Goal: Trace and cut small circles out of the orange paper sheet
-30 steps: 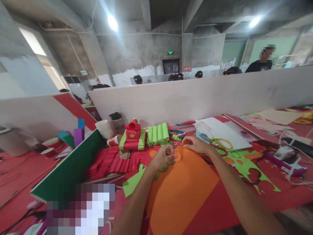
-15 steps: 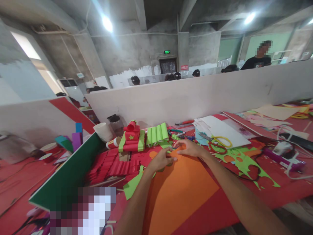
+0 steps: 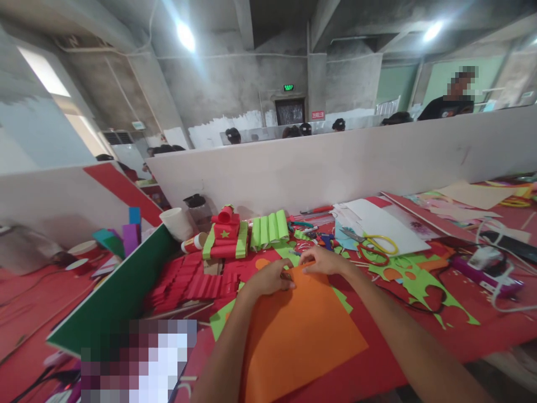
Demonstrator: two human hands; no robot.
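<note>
A large sheet of orange paper point(image 3: 304, 336) lies before me, its near part hanging over the red table surface. At its far left edge, my left hand point(image 3: 268, 278) is closed with thumb and fingers on the paper. Close beside it, my right hand point(image 3: 323, 261) has curled fingers gripping the far edge near the corner. Part of that edge is hidden by the fingers. A green paper scrap point(image 3: 343, 300) peeks out right of the sheet, and another green piece point(image 3: 221, 318) lies by my left forearm.
Folded red paper strips point(image 3: 212, 286) and a red-green paper model with a star point(image 3: 225, 234) stand left. Rolled green paper point(image 3: 269, 229) is behind. Yellow-handled scissors point(image 3: 384, 244) and cut green scraps point(image 3: 419, 280) lie right. A white partition point(image 3: 293, 173) runs along the back.
The orange sheet has turned and shifted, so its near right corner sits lower and further left. A green scrap now shows at its right side. My hands have moved slightly.
</note>
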